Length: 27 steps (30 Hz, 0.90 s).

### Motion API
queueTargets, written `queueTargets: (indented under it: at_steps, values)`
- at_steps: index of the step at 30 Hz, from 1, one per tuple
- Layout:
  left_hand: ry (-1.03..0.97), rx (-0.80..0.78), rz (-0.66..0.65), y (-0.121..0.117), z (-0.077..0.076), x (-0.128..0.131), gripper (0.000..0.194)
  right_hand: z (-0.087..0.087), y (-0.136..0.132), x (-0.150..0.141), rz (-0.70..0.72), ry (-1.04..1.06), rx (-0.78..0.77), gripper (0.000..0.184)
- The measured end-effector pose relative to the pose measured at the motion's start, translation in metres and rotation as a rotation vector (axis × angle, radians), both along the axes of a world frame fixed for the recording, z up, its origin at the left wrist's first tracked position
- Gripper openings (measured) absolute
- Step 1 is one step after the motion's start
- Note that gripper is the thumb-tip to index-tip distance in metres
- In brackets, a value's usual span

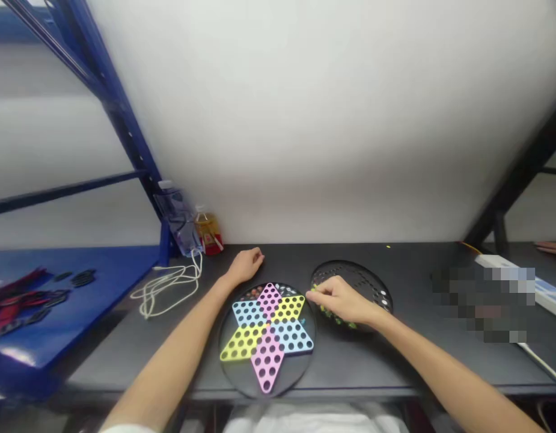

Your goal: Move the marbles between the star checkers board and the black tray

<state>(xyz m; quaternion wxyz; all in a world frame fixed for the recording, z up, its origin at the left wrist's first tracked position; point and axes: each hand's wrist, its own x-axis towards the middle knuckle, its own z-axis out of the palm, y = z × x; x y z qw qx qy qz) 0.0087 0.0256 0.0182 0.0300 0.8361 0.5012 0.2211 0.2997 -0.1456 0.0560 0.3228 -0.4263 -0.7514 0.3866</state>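
On the dark counter (350, 373), a star-patterned Chinese checkers board (267, 337) lies just below the left hand's (246, 265) loosely curled fingers (258, 257), which rest beside its rim. The right hand's (338, 300) fingers (314, 293) are bunched together over a black perforated round board (365, 282), with yellow-green marbles (325, 310) just beneath them; whether they pinch one cannot be told

A plain workroom or storeroom: blue steel shelving (124, 264), a dark workbench (408, 355), a white wall (305, 120), a power strip (498, 263)
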Motion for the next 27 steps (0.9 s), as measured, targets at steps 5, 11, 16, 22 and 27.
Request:
queueTargets:
  at_steps: [5, 11, 16, 22, 27]
  values:
    - [0.001, 0.008, -0.001, 0.0, -0.001, 0.0, 0.024, 0.008, -0.015, -0.008, 0.063, -0.475, 0.298, 0.027]
    - [0.0, 0.003, 0.002, 0.0, -0.002, 0.001, 0.025, 0.015, -0.027, -0.015, 0.115, -0.665, 0.325, 0.027]
    - [0.006, -0.006, 0.008, -0.001, 0.0, 0.002, 0.026, 0.014, -0.027, -0.015, 0.146, -0.7, 0.365, 0.025]
    - [0.018, -0.013, 0.023, -0.005, 0.003, 0.004, 0.025, 0.01, -0.026, -0.016, 0.146, -0.734, 0.345, 0.025]
    - [0.021, -0.004, 0.011, -0.003, 0.001, 0.002, 0.025, 0.009, -0.025, -0.016, 0.137, -0.597, 0.324, 0.024]
